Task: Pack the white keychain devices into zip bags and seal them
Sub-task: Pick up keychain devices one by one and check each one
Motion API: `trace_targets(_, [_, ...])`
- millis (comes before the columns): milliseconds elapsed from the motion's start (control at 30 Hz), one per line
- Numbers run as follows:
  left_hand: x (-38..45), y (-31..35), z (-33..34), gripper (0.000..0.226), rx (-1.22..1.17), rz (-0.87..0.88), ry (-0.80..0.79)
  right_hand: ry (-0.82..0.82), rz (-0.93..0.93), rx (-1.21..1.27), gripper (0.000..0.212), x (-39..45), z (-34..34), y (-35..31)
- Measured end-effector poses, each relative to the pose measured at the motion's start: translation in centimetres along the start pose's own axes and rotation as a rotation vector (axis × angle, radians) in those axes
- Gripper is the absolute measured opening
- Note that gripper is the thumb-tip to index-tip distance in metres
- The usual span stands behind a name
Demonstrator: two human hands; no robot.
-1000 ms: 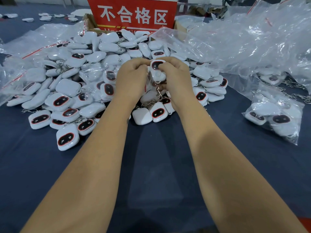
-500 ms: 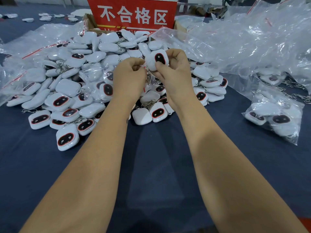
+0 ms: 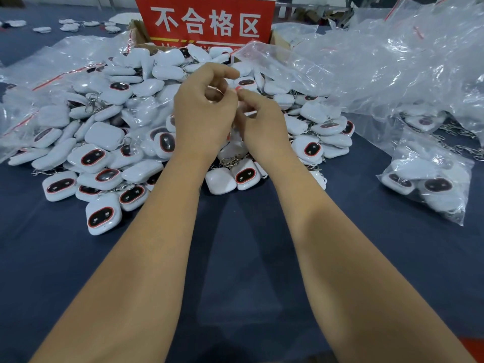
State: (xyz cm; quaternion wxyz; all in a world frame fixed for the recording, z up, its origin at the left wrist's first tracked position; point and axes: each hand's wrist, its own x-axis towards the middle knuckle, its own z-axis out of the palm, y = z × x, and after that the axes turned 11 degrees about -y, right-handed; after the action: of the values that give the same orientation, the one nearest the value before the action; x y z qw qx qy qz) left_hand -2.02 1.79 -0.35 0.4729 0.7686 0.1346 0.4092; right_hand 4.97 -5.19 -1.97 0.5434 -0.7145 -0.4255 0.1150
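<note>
Half a second ago the right hand held a white device up, dark screen showing, with the left hand pinching beside it; now that device is out of sight behind the hands and both sets of fingers meet at a thin red strip.

At far left, clear zip bags (image 3: 52,72) with red seal lines lie slack over the edge of the heap of white keychain devices (image 3: 104,142), which spreads across the middle of the desk (image 3: 235,258), many of them face up with their metal clips tangled. The heap sits within easy reach, probably so each piece can be picked without leaning.

The left hand (image 3: 204,111) is curled, thumb and forefinger closed on the red seal strip (image 3: 237,89) of a small bag. The bag itself is barely visible between the hands; I cannot tell if the device is fully inside it. The right hand (image 3: 262,119) is curled too, its fingertips pinching the same strip from the other side. My guess is that the seal is being pressed shut along its length.

Behind them stands a red sign (image 3: 207,22) with white characters, fixed to a cardboard box. To the right, a loose mound of empty bags (image 3: 392,61) rises, and a filled bag (image 3: 429,179) of several devices lies on the dark blue cloth, well apart from the heap. More white pieces dot a far surface at top left.
</note>
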Motion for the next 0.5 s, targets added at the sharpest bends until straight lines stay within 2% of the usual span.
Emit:
trace_targets(100, [-0.08, -0.03, 0.06, 0.028, 0.013, 0.027, 0.015, -0.044, -0.010, 0.002, 0.021, -0.15, -0.06, -0.04])
trace_targets(333, [0.13, -0.40, 0.09, 0.026, -0.011, 0.003, 0.012, 0.104, 0.043, 0.030, 0.025, 0.11, -0.24, 0.13])
trace_targets(500, [0.23, -0.71, 0.41, 0.027, 0.015, -0.076, -0.025, -0.025, 0.039, 0.000, 0.024, 0.05, -0.03, -0.04])
